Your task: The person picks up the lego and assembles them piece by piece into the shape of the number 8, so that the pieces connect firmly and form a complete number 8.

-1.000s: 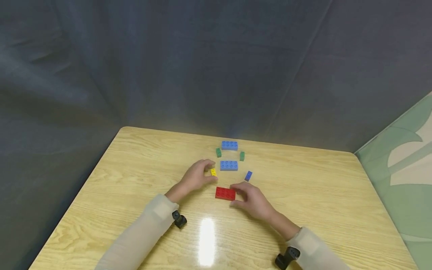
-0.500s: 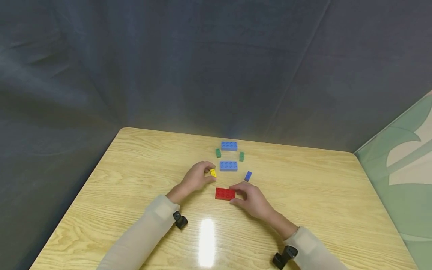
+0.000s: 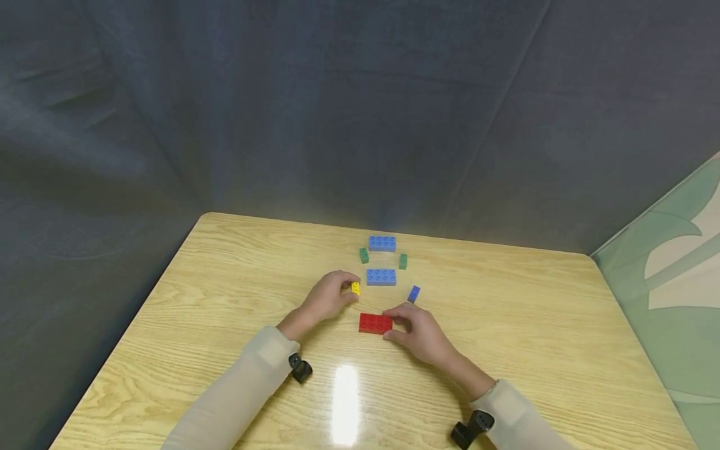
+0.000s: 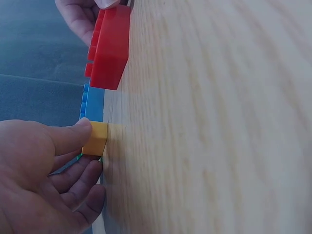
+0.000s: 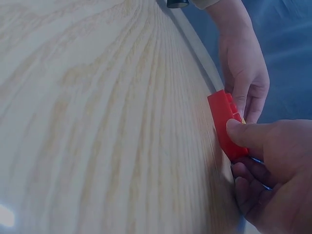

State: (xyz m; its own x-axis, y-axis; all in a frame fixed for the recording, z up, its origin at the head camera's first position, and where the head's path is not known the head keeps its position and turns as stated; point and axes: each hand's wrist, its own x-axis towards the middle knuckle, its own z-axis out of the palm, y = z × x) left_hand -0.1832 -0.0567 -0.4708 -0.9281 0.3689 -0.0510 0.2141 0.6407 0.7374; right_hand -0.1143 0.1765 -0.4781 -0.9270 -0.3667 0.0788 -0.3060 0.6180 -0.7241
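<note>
My left hand (image 3: 326, 295) pinches a small yellow brick (image 3: 355, 287) between thumb and fingers. In the left wrist view the thumb lies against the top edge of this yellow brick (image 4: 95, 138), which is on the wooden table. Closer to me, my right hand (image 3: 422, 334) holds the right end of a larger red brick (image 3: 375, 323), studs up. Thumb and fingers grip the red brick (image 5: 226, 124) in the right wrist view. Just beyond the hands lies a light blue brick (image 3: 381, 277). A small dark blue brick (image 3: 414, 294) sits beyond the right hand's fingers, slightly turned.
Farther back is a second light blue brick (image 3: 382, 244). Two small green bricks stand between the light blue ones, a left green brick (image 3: 364, 255) and a right green brick (image 3: 403, 261). Dark cloth (image 3: 360, 125) hangs behind the wooden table (image 3: 534, 325).
The left thumb and fingers have drawn together on the yellow brick, which has turned slightly straighter. The right hand's fingers have closed a little on the red brick, which stays nearly in place.
</note>
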